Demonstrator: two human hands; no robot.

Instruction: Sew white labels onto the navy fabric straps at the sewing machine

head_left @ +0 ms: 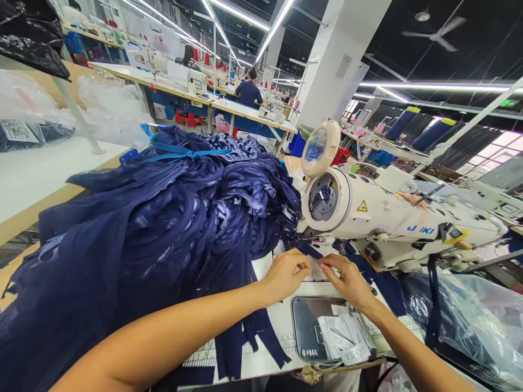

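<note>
My left hand [288, 276] is closed, thumb against fingers, just in front of the needle area of a white sewing machine [379, 212]. Facing it a short gap away, my right hand [346, 279] is also pinched closed. Whatever lies between the fingertips is too small to make out. A narrow navy fabric strip [309, 250] lies just beyond both hands, by the presser foot. To the left, a big heap of navy garments [171, 218] with overlocked edges reaches up to the machine head. A dark glass-like panel [306, 326] carrying white printed labels [337, 333] sits below my right hand.
Navy fabric tails [267, 335] hang over the table's printed ruler [286, 343]. A clear plastic bag [478, 321] lies at the right. A round lens [321, 148] stands above the machine head. Behind, a person [248, 90] sits among other sewing tables.
</note>
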